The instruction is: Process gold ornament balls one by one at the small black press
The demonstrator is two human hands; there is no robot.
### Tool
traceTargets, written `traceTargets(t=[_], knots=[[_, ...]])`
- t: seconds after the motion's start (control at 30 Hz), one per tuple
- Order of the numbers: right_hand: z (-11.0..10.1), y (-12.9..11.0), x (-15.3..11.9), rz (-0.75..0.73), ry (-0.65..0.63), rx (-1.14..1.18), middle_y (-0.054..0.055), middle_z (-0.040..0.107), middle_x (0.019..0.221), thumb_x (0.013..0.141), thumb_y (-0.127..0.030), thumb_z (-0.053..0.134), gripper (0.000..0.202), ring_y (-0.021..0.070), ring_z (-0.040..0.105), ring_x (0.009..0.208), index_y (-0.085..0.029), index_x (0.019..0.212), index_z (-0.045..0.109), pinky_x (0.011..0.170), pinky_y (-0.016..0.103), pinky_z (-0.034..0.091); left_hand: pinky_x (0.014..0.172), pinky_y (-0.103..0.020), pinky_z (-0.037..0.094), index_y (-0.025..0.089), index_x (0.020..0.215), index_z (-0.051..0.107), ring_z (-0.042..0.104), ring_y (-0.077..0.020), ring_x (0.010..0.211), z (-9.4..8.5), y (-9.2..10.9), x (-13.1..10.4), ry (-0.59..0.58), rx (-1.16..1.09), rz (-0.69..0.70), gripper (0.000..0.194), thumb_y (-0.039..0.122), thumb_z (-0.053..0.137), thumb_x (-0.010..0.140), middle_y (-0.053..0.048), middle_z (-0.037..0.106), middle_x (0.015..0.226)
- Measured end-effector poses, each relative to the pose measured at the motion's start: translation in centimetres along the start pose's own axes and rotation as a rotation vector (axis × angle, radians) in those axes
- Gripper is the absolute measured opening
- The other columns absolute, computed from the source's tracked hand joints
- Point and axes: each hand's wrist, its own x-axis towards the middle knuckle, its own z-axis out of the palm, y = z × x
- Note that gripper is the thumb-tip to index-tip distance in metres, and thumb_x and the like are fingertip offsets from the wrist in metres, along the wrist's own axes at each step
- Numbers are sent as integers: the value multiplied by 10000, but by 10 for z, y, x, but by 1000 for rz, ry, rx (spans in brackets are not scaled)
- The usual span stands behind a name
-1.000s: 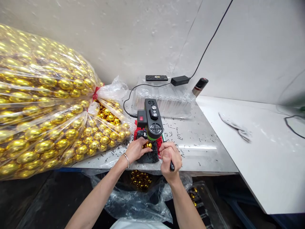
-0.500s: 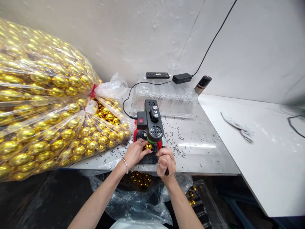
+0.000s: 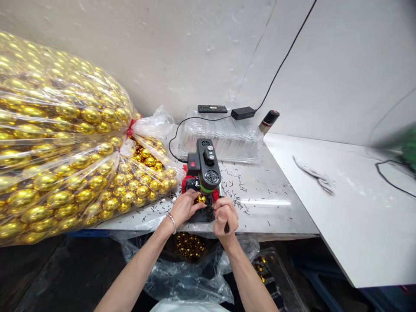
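Observation:
A black hand-press machine (image 3: 210, 167) with round vents, buttons and a red switch stands on the metal bench. Under its green-ringed head sits a shiny gold ball (image 3: 201, 198). My left hand (image 3: 186, 207) holds that ball between thumb and fingers, close to the black base. On the machine's right side my right hand (image 3: 226, 216) is wrapped around the lever handle (image 3: 226, 228), whose black end shows below the fist. Below the bench edge, more gold balls (image 3: 190, 246) lie in an open clear plastic bag (image 3: 185, 279).
Large clear bags of gold balls (image 3: 65, 143) fill the left side. Behind the machine are a clear plastic tray (image 3: 224, 147), a remote-like black item (image 3: 212, 109), a power adapter (image 3: 243, 113) and a bottle (image 3: 269, 121). Black scraps litter the metal bench (image 3: 279, 216). A glove (image 3: 313, 174) lies right.
The camera view has shifted slightly. Both hands keep their places, the left on the ball and the right on the lever handle.

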Motion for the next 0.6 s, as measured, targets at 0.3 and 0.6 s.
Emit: traceTargets(t=[0.3, 0.6], knots=[[-10, -37, 53, 180, -19, 61, -8, 456, 611, 927, -138, 374, 333, 128, 501, 649, -205, 602, 401, 599, 286, 387, 746, -304, 457, 196, 868, 714, 620, -223, 818, 7, 13, -56, 33, -440, -208, 378, 551, 649, 754, -54, 686, 849], [-6, -29, 35, 132, 11, 46, -4, 470, 611, 910, -114, 371, 321, 136, 510, 651, -207, 606, 417, 588, 286, 388, 564, -242, 511, 162, 789, 652, 617, -123, 616, 79, 15, -129, -150, -1534, -1093, 445, 546, 792, 612, -32, 651, 741]])
